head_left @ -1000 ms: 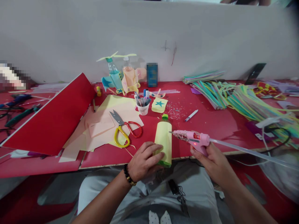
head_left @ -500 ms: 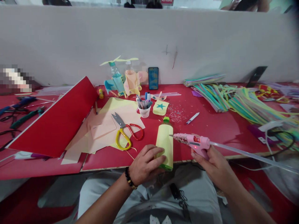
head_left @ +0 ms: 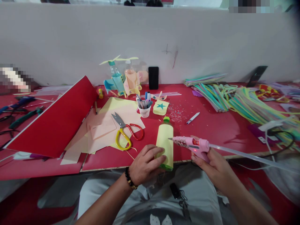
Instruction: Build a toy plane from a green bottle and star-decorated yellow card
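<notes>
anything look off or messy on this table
Two things stand out. Small paper scraps are scattered loose on the red table, right of the white cup. The front of the pink glue gun in the right hand looks crusted with speckled residue.

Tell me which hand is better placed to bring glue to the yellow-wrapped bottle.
Probably the right hand: it holds the pink glue gun, tip beside the yellow-wrapped bottle, while the left hand steadies the bottle.

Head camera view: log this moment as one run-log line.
left hand: holding plastic bottle wrapped in yellow paper | right hand: holding pink hot glue gun | glue gun tip: at the bottle's paper
</notes>
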`<state>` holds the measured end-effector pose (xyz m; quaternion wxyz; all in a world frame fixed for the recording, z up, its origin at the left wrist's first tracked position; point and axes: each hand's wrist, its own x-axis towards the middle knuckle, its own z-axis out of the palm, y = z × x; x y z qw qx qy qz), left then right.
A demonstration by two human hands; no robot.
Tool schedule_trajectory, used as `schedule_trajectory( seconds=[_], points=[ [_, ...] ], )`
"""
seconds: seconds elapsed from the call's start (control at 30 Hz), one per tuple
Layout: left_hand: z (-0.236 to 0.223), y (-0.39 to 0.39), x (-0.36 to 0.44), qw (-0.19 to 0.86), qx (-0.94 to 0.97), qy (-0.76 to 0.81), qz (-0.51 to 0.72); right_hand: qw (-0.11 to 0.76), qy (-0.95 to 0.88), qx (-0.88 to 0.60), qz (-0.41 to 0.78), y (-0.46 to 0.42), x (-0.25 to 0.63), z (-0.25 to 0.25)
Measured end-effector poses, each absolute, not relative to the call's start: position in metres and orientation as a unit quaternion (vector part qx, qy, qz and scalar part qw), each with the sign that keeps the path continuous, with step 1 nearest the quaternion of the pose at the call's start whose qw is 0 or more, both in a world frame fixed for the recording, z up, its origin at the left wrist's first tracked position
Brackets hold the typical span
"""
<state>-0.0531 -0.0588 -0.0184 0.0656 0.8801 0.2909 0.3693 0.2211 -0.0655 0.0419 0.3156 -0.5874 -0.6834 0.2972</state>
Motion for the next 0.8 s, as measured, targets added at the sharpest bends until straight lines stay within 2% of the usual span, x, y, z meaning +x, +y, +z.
schedule_trajectory(
  seconds=[0.3,0.8],
  points=[
    [-0.014,-0.058,-0.051,0.068,0.877,0.288,0.378,0.281,-0.704,-0.581,0.296,-0.075,0.223,0.052],
    [-0.016,-0.059,-0.053,0.066,0.879,0.292,0.371,0.306,-0.669,-0.586,0.339,-0.076,0.23,0.038]
  ],
)
